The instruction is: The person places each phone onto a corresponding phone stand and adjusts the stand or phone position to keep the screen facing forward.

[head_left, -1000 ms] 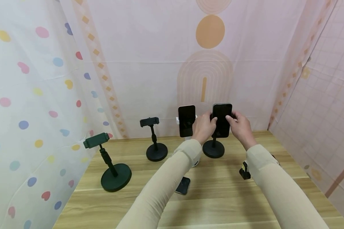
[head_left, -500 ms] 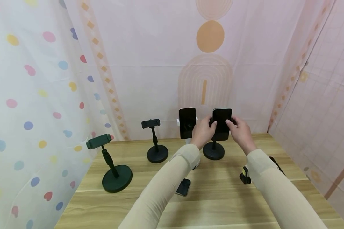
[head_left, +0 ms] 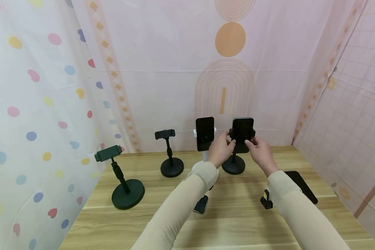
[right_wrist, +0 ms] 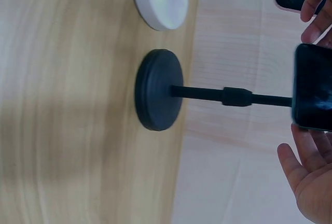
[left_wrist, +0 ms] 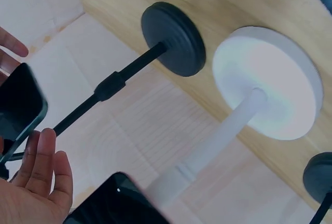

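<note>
A dark smartphone [head_left: 242, 129] stands upright in the clamp of a black phone stand [head_left: 233, 165]. My left hand [head_left: 219, 150] is at its left edge, thumb at the front and fingers going behind. On the other side, my right hand [head_left: 262, 153] pinches the lower right edge, its thumb over the screen. The clamp's black arms show above both hands. In the right wrist view, the phone [right_wrist: 314, 86] sits between the two hands, and some right-hand fingers stretch out loosely. Whatever the fingertips touch behind the phone is hidden.
Left of it, a white stand [left_wrist: 290, 89] holds another smartphone [head_left: 205, 133]. A small black stand [head_left: 172, 167] and a green stand [head_left: 128, 194] have bare clamps. A phone [head_left: 201, 205] lies flat near my left sleeve; a black tablet-like slab [head_left: 301, 185] lies right.
Both hands have slid slightly down the phone's edges, and the clamp's arms now show above them. The head view has shifted a little. More of the black slab at right is visible.
</note>
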{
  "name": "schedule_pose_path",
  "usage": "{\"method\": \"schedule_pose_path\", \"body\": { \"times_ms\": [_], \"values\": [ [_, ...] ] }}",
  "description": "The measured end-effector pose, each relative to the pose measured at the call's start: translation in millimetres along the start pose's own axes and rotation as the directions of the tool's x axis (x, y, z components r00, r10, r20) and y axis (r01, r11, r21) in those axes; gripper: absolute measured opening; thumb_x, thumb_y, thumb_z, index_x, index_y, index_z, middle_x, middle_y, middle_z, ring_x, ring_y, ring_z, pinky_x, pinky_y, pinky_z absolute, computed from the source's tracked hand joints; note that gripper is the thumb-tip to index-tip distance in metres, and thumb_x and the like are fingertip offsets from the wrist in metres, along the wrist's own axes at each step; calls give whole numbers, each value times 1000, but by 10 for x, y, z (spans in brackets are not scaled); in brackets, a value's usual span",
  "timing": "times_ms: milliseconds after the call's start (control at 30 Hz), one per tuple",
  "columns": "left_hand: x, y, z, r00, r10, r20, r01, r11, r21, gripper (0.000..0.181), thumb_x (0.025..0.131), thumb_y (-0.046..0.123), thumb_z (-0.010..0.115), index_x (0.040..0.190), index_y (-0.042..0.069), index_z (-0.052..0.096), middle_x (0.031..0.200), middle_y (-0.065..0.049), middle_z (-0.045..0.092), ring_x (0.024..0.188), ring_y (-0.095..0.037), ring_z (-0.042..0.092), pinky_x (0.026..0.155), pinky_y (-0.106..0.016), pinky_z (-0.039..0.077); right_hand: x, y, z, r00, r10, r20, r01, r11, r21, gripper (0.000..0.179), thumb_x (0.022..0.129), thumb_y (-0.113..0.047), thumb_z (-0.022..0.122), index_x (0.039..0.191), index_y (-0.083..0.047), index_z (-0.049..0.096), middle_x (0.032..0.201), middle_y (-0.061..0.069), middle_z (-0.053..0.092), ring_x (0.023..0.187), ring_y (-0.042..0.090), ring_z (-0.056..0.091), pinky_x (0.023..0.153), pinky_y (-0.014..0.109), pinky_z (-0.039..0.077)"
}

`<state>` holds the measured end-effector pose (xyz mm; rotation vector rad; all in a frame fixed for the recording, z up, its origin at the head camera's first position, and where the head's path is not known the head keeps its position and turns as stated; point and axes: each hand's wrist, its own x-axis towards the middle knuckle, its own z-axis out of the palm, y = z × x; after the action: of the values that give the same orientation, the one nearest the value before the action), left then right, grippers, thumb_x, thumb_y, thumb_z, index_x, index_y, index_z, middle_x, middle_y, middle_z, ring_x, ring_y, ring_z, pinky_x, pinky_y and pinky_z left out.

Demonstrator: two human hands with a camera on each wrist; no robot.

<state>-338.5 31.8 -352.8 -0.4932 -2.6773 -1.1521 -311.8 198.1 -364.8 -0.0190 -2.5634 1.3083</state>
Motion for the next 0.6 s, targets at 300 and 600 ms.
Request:
{"method": "schedule_pose_path", "body": {
  "times_ms": [300,600],
  "values": [
    [-116,-217,107,1000,14,13,-14,999,29,31,102,24,57,126,7,67,97,-2,73,83,-16,68,72,-30,53,-98,189,149,999,14,50,-15,999,34,44,107,-19,47,140,10,47,128,30,58,112,41,61,94,53,47],
    [-257,-423,168,995,83,52,-90,985,148,19,99,17,60,100,11,78,92,-1,74,74,-10,64,67,-24,50,-238,331,229,995,72,72,-74,997,34,43,106,-20,47,137,9,50,124,26,61,111,39,61,92,50,48]
  ]
}}
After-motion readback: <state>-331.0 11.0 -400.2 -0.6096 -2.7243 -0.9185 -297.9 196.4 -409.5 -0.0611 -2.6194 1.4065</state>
